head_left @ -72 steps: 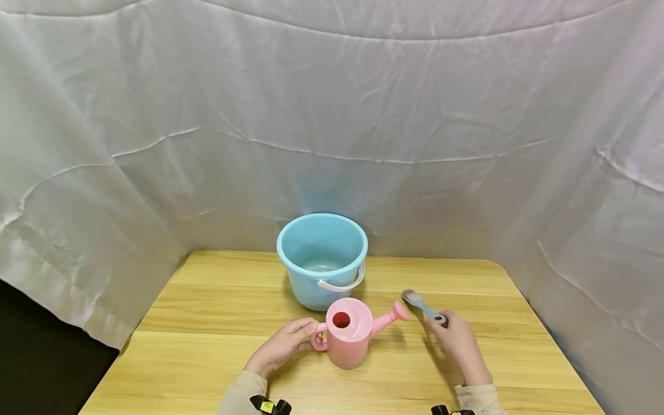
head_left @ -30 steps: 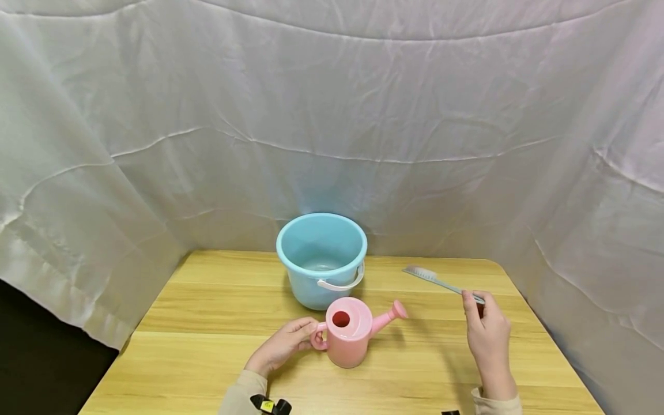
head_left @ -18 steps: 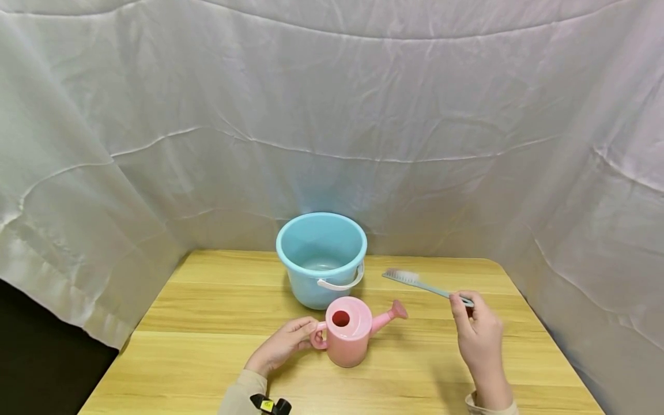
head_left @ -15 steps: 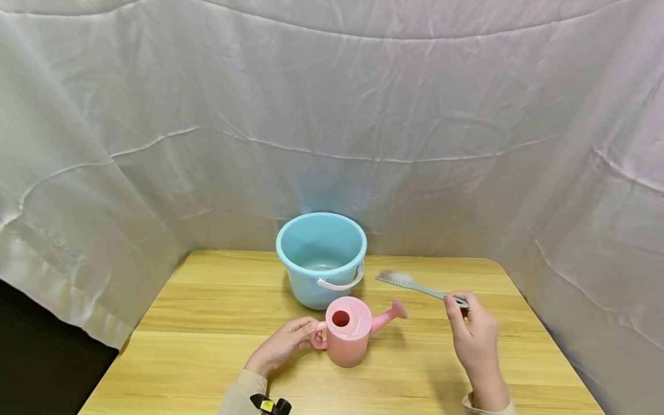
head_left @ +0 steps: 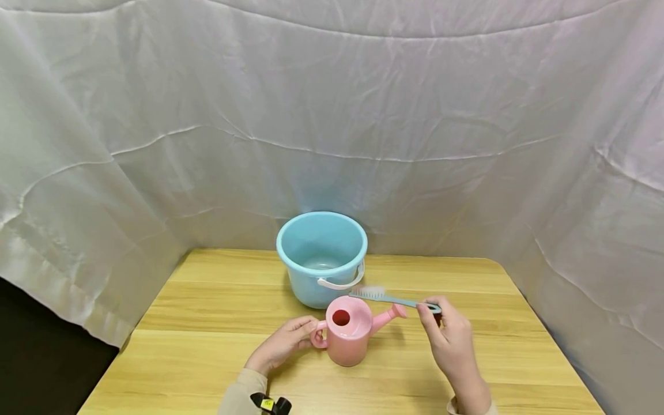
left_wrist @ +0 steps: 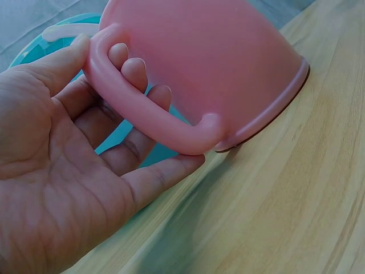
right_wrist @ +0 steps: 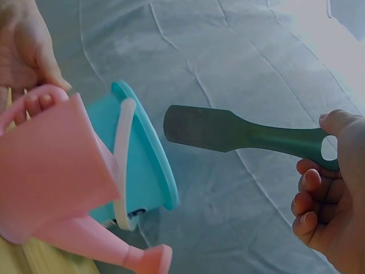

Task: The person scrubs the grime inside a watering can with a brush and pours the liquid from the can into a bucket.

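Observation:
My left hand (head_left: 284,344) grips the handle (left_wrist: 142,114) of a pink watering can (head_left: 347,349), with fingers curled through the loop. The can stands upright on the table, its spout pointing right. In my right hand (head_left: 455,346) is a blue-grey scrubbing brush (head_left: 399,301), pinched near the holed end of its handle. The brush is raised, its pale bristles (head_left: 369,291) facing up and its head just behind the can's top in the head view. From the right wrist view, the brush's smooth back (right_wrist: 199,128) shows, apart from the can.
Behind the can stands a light blue bucket (head_left: 306,283) with its white handle (head_left: 342,285) hanging down at the front right. Everything rests on a wooden table (head_left: 207,300). Grey cloth (head_left: 415,115) hangs around the back and sides.
Over the last second my right hand has carried the brush leftward and a little nearer, bringing its head beside the can's top. The left hand, can and bucket have stayed put.

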A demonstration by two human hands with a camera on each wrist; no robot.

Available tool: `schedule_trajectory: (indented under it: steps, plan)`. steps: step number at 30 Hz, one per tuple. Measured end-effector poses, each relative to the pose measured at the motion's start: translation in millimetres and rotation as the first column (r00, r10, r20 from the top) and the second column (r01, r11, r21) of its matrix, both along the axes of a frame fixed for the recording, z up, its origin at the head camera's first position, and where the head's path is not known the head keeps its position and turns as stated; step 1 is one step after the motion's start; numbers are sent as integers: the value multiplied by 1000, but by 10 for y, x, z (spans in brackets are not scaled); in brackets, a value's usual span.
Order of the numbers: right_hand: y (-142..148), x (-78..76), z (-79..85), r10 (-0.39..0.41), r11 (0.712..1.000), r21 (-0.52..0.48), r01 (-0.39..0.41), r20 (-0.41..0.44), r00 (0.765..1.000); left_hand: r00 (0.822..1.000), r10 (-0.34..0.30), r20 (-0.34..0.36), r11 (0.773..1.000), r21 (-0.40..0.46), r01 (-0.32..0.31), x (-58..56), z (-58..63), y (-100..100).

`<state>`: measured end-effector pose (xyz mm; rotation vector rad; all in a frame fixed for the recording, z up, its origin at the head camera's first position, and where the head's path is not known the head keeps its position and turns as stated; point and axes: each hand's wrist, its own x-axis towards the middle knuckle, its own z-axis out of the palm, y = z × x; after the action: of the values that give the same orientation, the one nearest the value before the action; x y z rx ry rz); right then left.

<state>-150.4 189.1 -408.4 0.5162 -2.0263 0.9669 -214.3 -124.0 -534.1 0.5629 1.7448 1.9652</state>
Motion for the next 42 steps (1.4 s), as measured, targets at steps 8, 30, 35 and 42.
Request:
schedule_trajectory:
  steps: [8, 30, 35, 42]
  plan:
    - [-147, 2, -30, 51, 999, 9, -51, 62, 997, 1000, -7, -11, 1000, -2, 7, -7, -7, -12]
    - [-328, -9, -84, -33, 991, 130, 4, 225, 974, 999, -16, -37, 1000, 11, 17, -22, -29, -4]
    - [-383, -38, -74, -61, 985, 168, 31, 177, 982, 999, -21, -42, 1000, 21, 22, -29, -38, -1]
    - [-467, -134, -16, -69, 971, 232, 54, 56, 996, 999, -23, -39, 999, 32, 24, -34, -45, 0]
